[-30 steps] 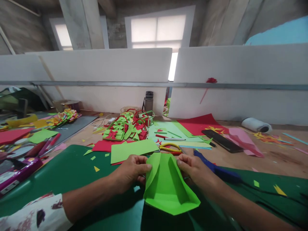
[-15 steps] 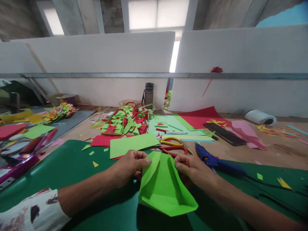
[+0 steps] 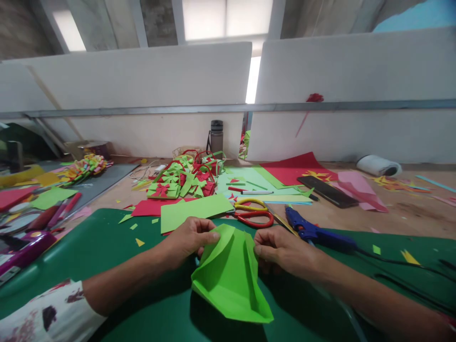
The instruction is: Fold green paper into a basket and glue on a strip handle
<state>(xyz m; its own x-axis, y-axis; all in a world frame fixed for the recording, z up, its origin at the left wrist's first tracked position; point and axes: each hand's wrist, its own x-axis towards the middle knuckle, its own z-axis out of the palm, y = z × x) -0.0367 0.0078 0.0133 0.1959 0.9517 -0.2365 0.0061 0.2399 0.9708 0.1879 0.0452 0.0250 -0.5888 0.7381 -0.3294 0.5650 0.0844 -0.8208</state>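
Note:
A folded bright green paper point(image 3: 231, 280), creased like a small bag with its hollow side towards me, is held between both hands above the green mat point(image 3: 142, 304). My left hand point(image 3: 188, 240) pinches its upper left edge between thumb and fingers. On the upper right edge, the thumb and finger of my right hand point(image 3: 276, 247) are closed. Just beyond the paper lie scissors with red and yellow handles point(image 3: 253, 218). A blue glue gun point(image 3: 317, 232) rests beyond my right forearm. Flat light green sheets point(image 3: 195, 211) lie beyond my left hand.
Small green and red paper bags point(image 3: 183, 178) are heaped at the back, before a dark bottle point(image 3: 216, 138). A black phone point(image 3: 327, 191) and a red sheet point(image 3: 295, 167) lie back right. At left are a purple tool point(image 3: 26, 251) and coloured paper. The glue gun's cord point(image 3: 402, 263) runs right.
Both hands and the green paper have shifted slightly left in view, and the paper's lower end has tilted and swung left. Both hands keep their grip. The view itself has moved a little.

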